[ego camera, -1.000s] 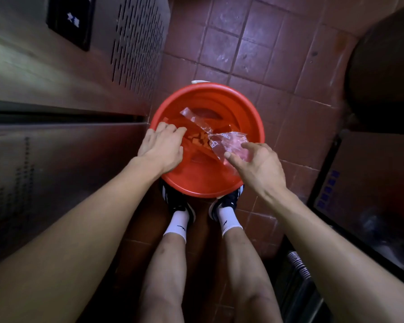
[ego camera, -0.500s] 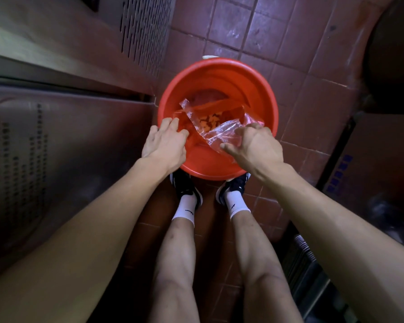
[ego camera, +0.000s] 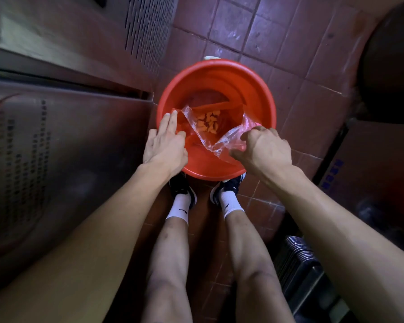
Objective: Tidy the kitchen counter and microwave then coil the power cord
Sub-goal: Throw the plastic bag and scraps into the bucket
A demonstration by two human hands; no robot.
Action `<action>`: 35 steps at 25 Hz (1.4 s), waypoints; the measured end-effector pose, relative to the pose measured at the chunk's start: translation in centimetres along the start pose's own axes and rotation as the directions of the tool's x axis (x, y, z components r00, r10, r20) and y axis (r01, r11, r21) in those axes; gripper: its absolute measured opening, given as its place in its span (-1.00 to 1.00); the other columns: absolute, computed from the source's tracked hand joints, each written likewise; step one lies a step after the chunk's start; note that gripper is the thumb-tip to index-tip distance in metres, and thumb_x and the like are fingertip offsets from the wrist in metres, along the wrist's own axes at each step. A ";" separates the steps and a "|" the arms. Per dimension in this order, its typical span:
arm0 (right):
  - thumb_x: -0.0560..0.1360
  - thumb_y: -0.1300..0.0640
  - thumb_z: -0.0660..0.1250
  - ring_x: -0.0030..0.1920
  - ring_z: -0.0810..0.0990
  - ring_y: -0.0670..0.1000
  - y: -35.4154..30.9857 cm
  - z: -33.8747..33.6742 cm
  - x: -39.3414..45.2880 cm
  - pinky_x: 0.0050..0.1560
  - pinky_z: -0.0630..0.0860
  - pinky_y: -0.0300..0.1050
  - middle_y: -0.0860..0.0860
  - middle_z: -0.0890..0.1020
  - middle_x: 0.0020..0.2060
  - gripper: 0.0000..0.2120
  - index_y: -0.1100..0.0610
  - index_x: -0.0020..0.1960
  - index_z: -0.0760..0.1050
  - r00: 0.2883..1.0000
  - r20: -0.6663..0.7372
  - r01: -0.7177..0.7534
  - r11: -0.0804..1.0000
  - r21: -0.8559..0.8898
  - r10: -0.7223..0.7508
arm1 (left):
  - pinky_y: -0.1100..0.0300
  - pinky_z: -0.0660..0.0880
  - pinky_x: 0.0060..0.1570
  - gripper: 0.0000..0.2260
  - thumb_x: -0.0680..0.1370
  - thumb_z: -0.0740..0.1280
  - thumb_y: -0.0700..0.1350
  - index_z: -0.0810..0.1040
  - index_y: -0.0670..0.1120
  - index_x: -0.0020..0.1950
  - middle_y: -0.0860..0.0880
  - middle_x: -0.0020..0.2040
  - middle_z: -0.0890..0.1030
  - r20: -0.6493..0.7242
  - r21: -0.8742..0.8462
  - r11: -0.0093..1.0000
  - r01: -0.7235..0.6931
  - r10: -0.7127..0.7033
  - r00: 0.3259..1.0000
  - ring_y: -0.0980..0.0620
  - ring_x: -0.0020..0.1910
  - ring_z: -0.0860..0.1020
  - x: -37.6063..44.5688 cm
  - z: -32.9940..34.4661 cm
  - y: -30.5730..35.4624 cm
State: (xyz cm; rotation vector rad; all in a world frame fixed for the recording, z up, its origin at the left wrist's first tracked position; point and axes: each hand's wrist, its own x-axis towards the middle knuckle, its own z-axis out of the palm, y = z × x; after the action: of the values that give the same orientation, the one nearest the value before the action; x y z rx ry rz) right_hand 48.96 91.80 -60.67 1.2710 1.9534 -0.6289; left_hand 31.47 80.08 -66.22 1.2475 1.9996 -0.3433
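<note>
- A red bucket [ego camera: 254,94] stood on the tiled floor [ego camera: 254,26], its near rim just ahead of the person's 2 black shoes [ego camera: 181,187].
- A clear plastic bag [ego camera: 205,136] was spread open over the near half of the bucket's mouth, with small orange pieces [ego camera: 207,124] showing inside it.
- The left hand [ego camera: 165,145] lay at the bucket's left rim; its fingers [ego camera: 169,122] were stretched out almost straight, touching the left edge of the bag. Whether the thumb pinched the film could not be told.
- The right hand [ego camera: 264,146] hovered over the near-right rim, its fingers curled and gripping the bunched right edge of the bag.
- A stainless steel cabinet [ego camera: 56,148] with a slotted vent panel [ego camera: 147,29] ran along the left of the floor, close beside the bucket.
- A dark rounded object [ego camera: 392,66] sat at the far right, and a cardboard box [ego camera: 378,164] lay near the right edge.
- A ribbed metal part [ego camera: 299,249] showed by the right forearm.
</note>
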 end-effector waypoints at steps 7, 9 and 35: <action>0.46 -0.28 0.37 0.26 0.46 0.20 0.3 -0.1 -0.7 0.16 0.50 0.17 0.09 0.55 0.24 -0.44 0.10 0.27 0.55 1.000 -0.011 -0.014 0.999 0.036 0.015 | -0.07 0.18 0.42 -0.62 0.55 0.30 -0.06 0.50 -0.06 0.37 -0.09 0.63 -0.09 0.012 0.012 1.000 0.005 -0.006 1.000 -0.04 0.60 -0.10 -0.3 -0.3 -0.1; 0.48 -0.28 0.34 0.27 0.46 0.20 0.2 -0.1 -0.8 0.15 0.51 0.18 0.10 0.54 0.25 -0.44 0.11 0.29 0.53 1.000 -0.028 -0.003 0.998 0.062 0.005 | -0.07 0.18 0.42 -0.61 0.56 0.30 -0.05 0.49 -0.06 0.39 -0.09 0.63 -0.09 0.020 0.016 1.000 0.003 -0.003 1.000 -0.04 0.60 -0.10 -0.2 -0.4 0.0; 0.55 -0.10 0.29 0.48 0.24 0.19 -4.3 7.5 7.5 0.37 0.30 0.18 0.12 0.32 0.48 -0.49 0.06 0.44 0.39 0.964 -0.112 0.245 0.969 0.015 -0.242 | -0.10 0.21 0.42 -0.52 0.61 0.23 -0.05 0.27 0.04 0.53 -0.05 0.62 0.03 -0.044 -0.109 0.991 -0.072 0.068 0.997 -0.08 0.60 -0.08 -2.3 1.5 0.5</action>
State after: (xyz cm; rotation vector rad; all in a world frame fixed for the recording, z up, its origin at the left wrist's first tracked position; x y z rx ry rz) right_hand 45.31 88.94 -71.14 1.1108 2.2209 -0.7226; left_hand 33.14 77.96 -65.60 1.2599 1.9753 -0.1725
